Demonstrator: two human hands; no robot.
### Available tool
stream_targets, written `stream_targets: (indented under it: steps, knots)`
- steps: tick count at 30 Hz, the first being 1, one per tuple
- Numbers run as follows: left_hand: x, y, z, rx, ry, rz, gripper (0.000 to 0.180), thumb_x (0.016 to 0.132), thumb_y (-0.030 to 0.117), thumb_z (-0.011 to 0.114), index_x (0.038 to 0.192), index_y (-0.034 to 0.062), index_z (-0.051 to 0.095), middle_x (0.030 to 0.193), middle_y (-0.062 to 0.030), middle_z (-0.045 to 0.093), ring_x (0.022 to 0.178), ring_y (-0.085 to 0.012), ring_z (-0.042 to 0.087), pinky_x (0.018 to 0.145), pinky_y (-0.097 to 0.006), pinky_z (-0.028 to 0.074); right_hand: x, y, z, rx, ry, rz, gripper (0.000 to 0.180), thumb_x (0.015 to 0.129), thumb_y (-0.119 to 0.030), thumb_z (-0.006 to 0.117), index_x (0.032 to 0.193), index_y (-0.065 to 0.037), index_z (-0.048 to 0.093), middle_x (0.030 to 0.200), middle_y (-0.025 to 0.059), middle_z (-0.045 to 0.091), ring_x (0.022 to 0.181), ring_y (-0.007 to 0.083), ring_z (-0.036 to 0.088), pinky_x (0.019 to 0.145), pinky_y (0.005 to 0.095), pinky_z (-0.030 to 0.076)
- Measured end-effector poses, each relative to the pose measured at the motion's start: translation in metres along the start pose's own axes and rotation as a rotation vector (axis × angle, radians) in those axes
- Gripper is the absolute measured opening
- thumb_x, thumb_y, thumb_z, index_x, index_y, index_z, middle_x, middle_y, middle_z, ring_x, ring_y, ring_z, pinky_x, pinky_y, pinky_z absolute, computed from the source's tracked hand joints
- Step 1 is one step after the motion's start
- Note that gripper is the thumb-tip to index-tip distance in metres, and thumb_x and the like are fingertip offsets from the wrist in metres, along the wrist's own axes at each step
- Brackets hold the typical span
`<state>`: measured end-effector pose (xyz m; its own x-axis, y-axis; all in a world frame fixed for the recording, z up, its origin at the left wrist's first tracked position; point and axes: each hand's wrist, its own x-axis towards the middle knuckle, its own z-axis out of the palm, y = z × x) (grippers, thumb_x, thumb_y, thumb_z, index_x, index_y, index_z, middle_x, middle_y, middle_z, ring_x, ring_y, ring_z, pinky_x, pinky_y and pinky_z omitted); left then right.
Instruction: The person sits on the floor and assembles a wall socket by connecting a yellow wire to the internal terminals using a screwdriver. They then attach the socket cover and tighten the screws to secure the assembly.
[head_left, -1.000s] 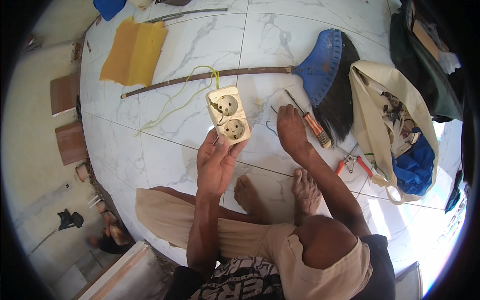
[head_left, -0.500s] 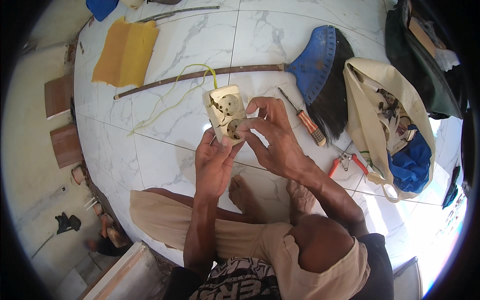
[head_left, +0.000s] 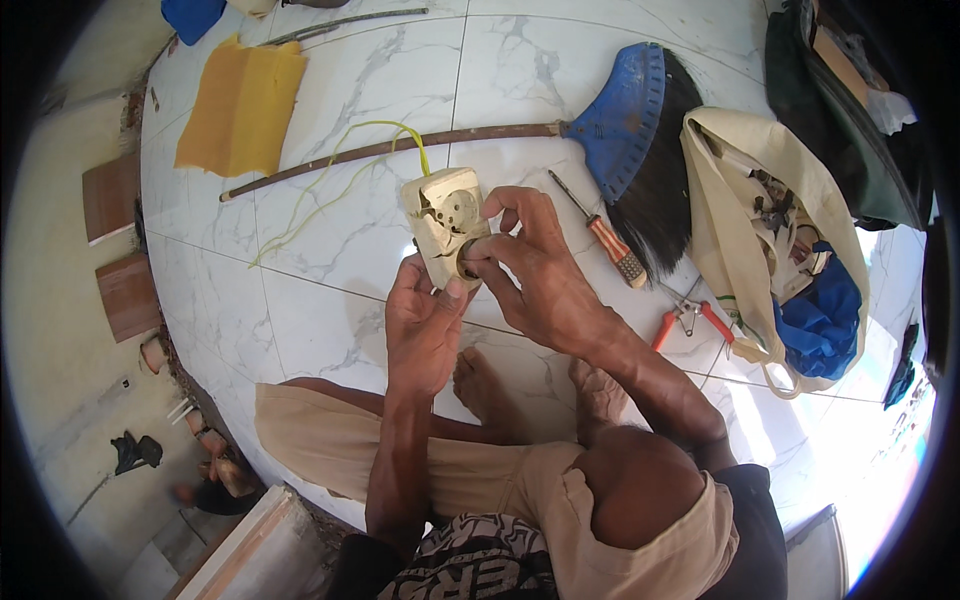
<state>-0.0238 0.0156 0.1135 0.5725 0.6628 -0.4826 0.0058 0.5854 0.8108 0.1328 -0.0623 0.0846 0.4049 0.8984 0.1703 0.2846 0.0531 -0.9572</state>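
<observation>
A cream double wall socket (head_left: 444, 222) is held up over the white marble floor. My left hand (head_left: 420, 325) grips its lower end from below, thumb pressed on the front. My right hand (head_left: 535, 270) comes from the right; its fingertips pinch at the lower outlet of the socket. A thin yellow-green wire (head_left: 335, 175) runs from the top of the socket down across the tiles. A screwdriver (head_left: 602, 232) with a striped red handle lies on the floor just right of my right hand.
A broom with a blue head (head_left: 625, 120) and a long wooden stick lies behind the socket. Red-handled pliers (head_left: 688, 316) lie at the right beside a cream cloth bag (head_left: 745, 230) of tools. A yellow cloth (head_left: 240, 105) lies far left. My bare feet (head_left: 530, 385) rest below.
My right hand left the floor by the screwdriver and came to the socket, where its fingers now pinch the lower outlet. My left hand has kept hold of the socket.
</observation>
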Motion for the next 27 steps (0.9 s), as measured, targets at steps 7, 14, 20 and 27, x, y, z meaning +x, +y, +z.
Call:
stream_targets:
  steps: [7, 14, 20, 27]
  knots:
    - [0.0, 0.0, 0.002, 0.053, 0.002, 0.009, 0.049, 0.101, 0.008, 0.065, 0.14, -0.0016, 0.036, 0.139, -0.0171, 0.054, 0.133, -0.0243, 0.053, 0.118, -0.049, 0.041, 0.003, 0.001, 0.0, -0.008, -0.013, 0.013, 0.003, 0.086, -0.001, 0.07, 0.088, 0.002, 0.069, 0.123, 0.0139, 0.046, 0.106, 0.0321, 0.049, 0.089, 0.0437, 0.049]
    - [0.002, -0.001, 0.001, 0.004, 0.003, -0.015, 0.049, 0.1, 0.008, 0.065, 0.139, -0.001, 0.037, 0.138, -0.0164, 0.054, 0.132, -0.0236, 0.053, 0.117, -0.048, 0.041, 0.0, 0.004, 0.003, 0.055, -0.008, 0.075, 0.008, 0.086, -0.005, 0.073, 0.092, 0.001, 0.07, 0.124, 0.0145, 0.046, 0.109, 0.0329, 0.049, 0.091, 0.0435, 0.049]
    - [0.002, -0.003, -0.001, 0.03, 0.011, 0.002, 0.048, 0.1, 0.008, 0.066, 0.138, -0.0013, 0.038, 0.136, -0.0151, 0.055, 0.131, -0.0221, 0.054, 0.115, -0.048, 0.043, 0.001, 0.007, 0.006, -0.066, 0.017, -0.028, 0.012, 0.085, -0.004, 0.075, 0.094, 0.001, 0.07, 0.127, 0.0152, 0.047, 0.111, 0.0325, 0.05, 0.087, 0.0425, 0.051]
    - [0.006, -0.003, 0.0, 0.021, 0.018, 0.011, 0.044, 0.102, 0.01, 0.064, 0.136, -0.0012, 0.039, 0.137, -0.0171, 0.056, 0.132, -0.0252, 0.055, 0.116, -0.051, 0.042, -0.006, 0.013, -0.004, -0.237, 0.145, -0.028, 0.015, 0.084, -0.004, 0.079, 0.095, 0.0, 0.071, 0.122, 0.0124, 0.054, 0.104, 0.0292, 0.056, 0.077, 0.0392, 0.054]
